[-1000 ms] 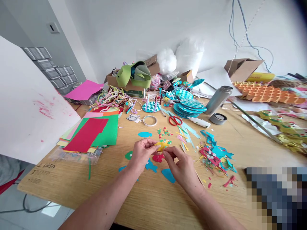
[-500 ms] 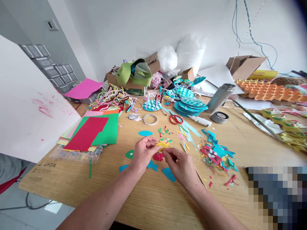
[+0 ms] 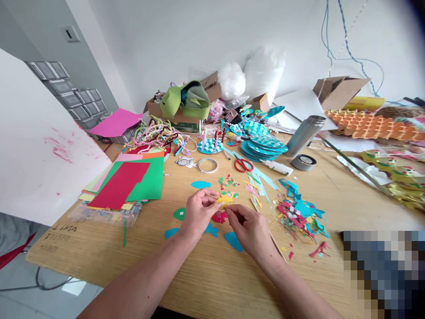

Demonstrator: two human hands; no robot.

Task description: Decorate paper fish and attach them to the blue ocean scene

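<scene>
My left hand (image 3: 198, 212) pinches a small yellow paper cutout (image 3: 224, 201) dotted with coloured bits, held just above the wooden table (image 3: 212, 274). My right hand (image 3: 249, 230) meets it from the right, thumb and forefinger pinched at the cutout's lower edge. Under the hands lie a red cutout (image 3: 219, 217) and blue fish cutouts (image 3: 232, 241). A green cutout (image 3: 179, 214) lies left of my left hand, another blue fish (image 3: 201, 184) beyond it.
Stacked coloured paper sheets (image 3: 128, 184) lie at left. A heap of paper scraps (image 3: 299, 215) is at right. Red scissors (image 3: 243, 165), a tape ring (image 3: 208, 165), a glue stick (image 3: 277, 167), a steel flask (image 3: 303, 135) and blue paper plates (image 3: 262, 148) sit farther back, before cardboard boxes (image 3: 186, 113).
The view shifted slightly between the first frame and half a second ago. Both hands stay pinched on the yellow cutout with only tiny finger movements.
</scene>
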